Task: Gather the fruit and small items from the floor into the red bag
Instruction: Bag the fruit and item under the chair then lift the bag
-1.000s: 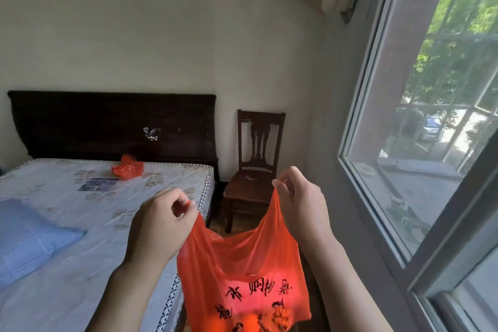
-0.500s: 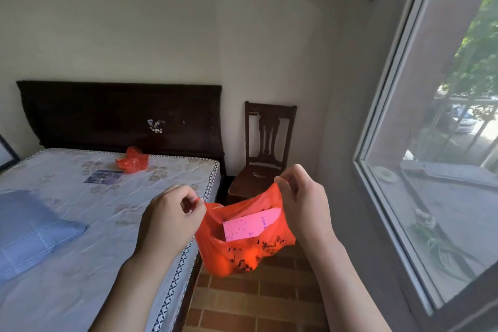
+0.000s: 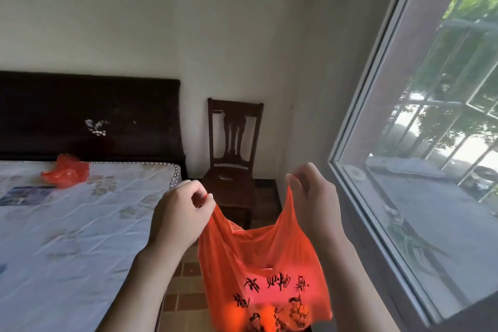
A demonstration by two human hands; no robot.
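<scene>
Most of the left half of the view is taken by a bed (image 3: pixel 67 237), its pale flowered mattress creased and bare along the near side, with a dark wooden headboard (image 3: pixel 89 116) standing against a plain off-white wall (image 3: pixel 188 21). Along the right side runs a large window (image 3: pixel 431 143) in a pale frame, its glass showing bars, trees and a sunlit ledge outside. Between bed and window a strip of brown tiled floor (image 3: pixel 186 286) leads back to a dark wooden chair (image 3: pixel 233 162) set upright in the corner against the wall, just beside the headboard. In front of the chair hangs the red bag (image 3: pixel 264 277), held up in the air over the floor between the bed edge and the window wall; black printed characters and figures cover its lower part, and its contents cannot be made out through the plastic. The left hand (image 3: pixel 179 215) pinches one handle between curled fingers and thumb, and the right hand (image 3: pixel 314 202) pinches the other handle the same way, the two held apart so the bag's mouth is stretched between them. On the mattress near the headboard lies a small crumpled red plastic bag (image 3: pixel 66 174), and beside it a flat bluish card (image 3: pixel 24 194).
</scene>
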